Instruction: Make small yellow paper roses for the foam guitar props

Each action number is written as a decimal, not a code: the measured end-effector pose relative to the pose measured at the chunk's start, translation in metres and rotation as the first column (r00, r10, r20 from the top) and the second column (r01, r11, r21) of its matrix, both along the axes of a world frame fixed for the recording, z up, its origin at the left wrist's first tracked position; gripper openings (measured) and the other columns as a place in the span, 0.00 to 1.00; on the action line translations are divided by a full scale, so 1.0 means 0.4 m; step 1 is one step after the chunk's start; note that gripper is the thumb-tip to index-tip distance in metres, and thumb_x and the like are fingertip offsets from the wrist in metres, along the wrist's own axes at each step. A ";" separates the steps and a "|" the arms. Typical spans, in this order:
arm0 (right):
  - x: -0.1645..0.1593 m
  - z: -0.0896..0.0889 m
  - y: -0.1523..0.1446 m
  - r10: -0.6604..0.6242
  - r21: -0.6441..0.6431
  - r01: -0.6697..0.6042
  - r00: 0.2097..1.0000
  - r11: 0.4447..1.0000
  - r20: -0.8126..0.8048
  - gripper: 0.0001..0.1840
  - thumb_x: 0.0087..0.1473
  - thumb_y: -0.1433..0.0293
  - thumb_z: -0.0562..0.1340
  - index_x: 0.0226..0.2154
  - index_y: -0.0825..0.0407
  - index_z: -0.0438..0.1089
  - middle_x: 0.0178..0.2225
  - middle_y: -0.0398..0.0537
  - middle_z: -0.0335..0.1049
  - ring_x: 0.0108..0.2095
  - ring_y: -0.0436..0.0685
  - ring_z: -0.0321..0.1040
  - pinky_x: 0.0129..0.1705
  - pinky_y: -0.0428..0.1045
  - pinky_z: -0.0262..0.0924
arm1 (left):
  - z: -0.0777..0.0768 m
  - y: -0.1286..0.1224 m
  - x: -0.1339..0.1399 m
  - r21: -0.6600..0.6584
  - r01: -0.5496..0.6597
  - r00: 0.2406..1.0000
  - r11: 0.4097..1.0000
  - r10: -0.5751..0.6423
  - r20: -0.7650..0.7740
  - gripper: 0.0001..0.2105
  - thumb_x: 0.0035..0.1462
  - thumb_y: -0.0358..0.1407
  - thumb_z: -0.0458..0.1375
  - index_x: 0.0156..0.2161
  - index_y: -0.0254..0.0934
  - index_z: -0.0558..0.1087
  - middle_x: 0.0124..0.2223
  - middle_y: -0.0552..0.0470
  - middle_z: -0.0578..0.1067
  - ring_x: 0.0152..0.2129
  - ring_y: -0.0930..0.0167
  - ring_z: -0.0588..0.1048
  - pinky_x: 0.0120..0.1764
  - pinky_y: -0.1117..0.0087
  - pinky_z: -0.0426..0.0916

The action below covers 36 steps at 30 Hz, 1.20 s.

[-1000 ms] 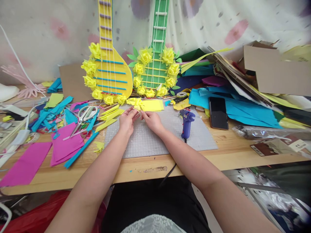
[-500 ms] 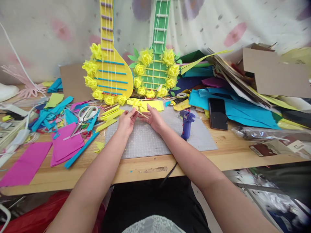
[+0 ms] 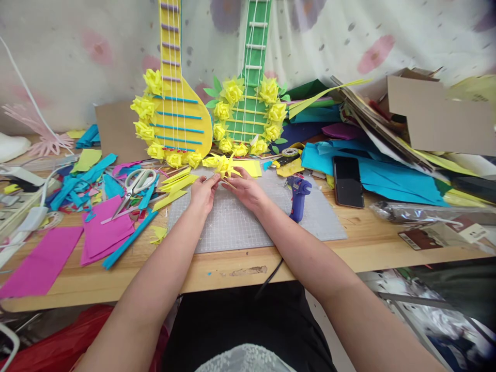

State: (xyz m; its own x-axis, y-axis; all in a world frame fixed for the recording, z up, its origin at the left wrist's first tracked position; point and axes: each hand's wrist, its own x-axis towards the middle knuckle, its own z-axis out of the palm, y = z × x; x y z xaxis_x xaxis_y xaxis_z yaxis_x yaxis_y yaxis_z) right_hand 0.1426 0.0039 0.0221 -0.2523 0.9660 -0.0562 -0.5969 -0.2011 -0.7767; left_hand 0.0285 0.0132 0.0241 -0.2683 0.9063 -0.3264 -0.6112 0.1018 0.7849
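Over the grey cutting mat (image 3: 236, 227), my left hand (image 3: 204, 193) pinches the base of a yellow paper flower (image 3: 223, 165) between thumb and fingers. My right hand (image 3: 248, 190) is closed about a thin wooden stick (image 3: 229, 183), close under the flower; its fingertips are partly hidden. Behind both hands lie yellow paper pieces (image 3: 251, 168). Farther back, a yellow paper-covered instrument (image 3: 182, 113) and a green one (image 3: 245, 124) stand upright, edged with similar flowers. A purple glue gun (image 3: 297, 199) stands on the mat, right of my right hand.
To the left are scissors (image 3: 140, 180), magenta sheets (image 3: 106, 230), a blue strip (image 3: 129, 238) and yellow strips (image 3: 174, 188). A phone (image 3: 349, 182) rests on blue paper (image 3: 395, 178) at the right. A black cord (image 3: 270, 276) hangs over the table's front edge.
The flower between my hands now shows more fully, with its petals standing up. My right hand's raised thumb has come down, and its fingers have closed nearer the flower.
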 end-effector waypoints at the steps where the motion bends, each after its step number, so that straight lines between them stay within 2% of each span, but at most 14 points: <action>1: -0.001 0.000 0.000 -0.005 0.001 0.005 1.000 1.000 0.003 0.22 0.34 0.77 0.64 0.34 0.47 0.59 0.33 0.37 0.69 0.37 0.48 0.68 0.47 0.50 0.61 | 0.000 0.001 0.002 0.005 -0.006 1.000 1.000 0.006 -0.001 0.17 0.39 0.20 0.60 0.26 0.37 0.56 0.22 0.57 0.69 0.22 0.77 0.72 0.28 0.78 0.61; 7: -0.005 0.001 0.000 -0.029 0.029 0.029 1.000 0.999 0.011 0.24 0.34 0.78 0.64 0.36 0.46 0.59 0.36 0.37 0.68 0.37 0.47 0.68 0.43 0.48 0.63 | -0.005 0.007 0.009 0.017 -0.034 0.999 0.999 0.034 -0.012 0.19 0.37 0.19 0.61 0.24 0.37 0.53 0.20 0.60 0.67 0.20 0.78 0.70 0.31 0.76 0.63; 17: -0.007 -0.009 0.010 -0.068 -0.059 0.066 0.997 0.996 -0.022 0.32 0.30 0.82 0.64 0.40 0.47 0.58 0.28 0.36 0.69 0.31 0.48 0.69 0.39 0.46 0.66 | -0.003 -0.001 0.010 0.034 0.042 0.998 0.999 -0.041 -0.045 0.17 0.38 0.20 0.59 0.27 0.37 0.55 0.22 0.59 0.70 0.20 0.78 0.70 0.28 0.77 0.61; 22: -0.012 -0.011 0.010 -0.065 -0.071 0.068 0.997 0.995 0.041 0.33 0.30 0.81 0.65 0.41 0.47 0.57 0.28 0.37 0.69 0.29 0.48 0.69 0.35 0.46 0.66 | -0.003 -0.003 0.015 0.057 0.030 0.998 0.998 -0.026 -0.060 0.18 0.37 0.21 0.60 0.28 0.37 0.56 0.22 0.60 0.69 0.19 0.78 0.70 0.27 0.78 0.61; 31: -0.018 -0.020 0.016 -0.167 -0.064 0.175 0.980 0.982 0.110 0.33 0.30 0.80 0.66 0.41 0.47 0.55 0.25 0.34 0.66 0.26 0.46 0.66 0.31 0.44 0.64 | -0.004 -0.005 0.013 0.021 0.110 0.993 0.994 -0.109 -0.042 0.18 0.35 0.22 0.63 0.29 0.36 0.59 0.23 0.59 0.70 0.19 0.78 0.69 0.26 0.77 0.60; 36: -0.017 -0.023 0.015 -0.173 -0.057 0.183 0.973 0.981 0.151 0.32 0.29 0.80 0.66 0.39 0.48 0.55 0.24 0.33 0.64 0.24 0.45 0.65 0.29 0.42 0.62 | -0.010 -0.005 0.014 0.027 0.066 0.996 0.997 -0.064 -0.063 0.18 0.35 0.20 0.62 0.30 0.36 0.60 0.24 0.59 0.70 0.20 0.79 0.70 0.26 0.78 0.62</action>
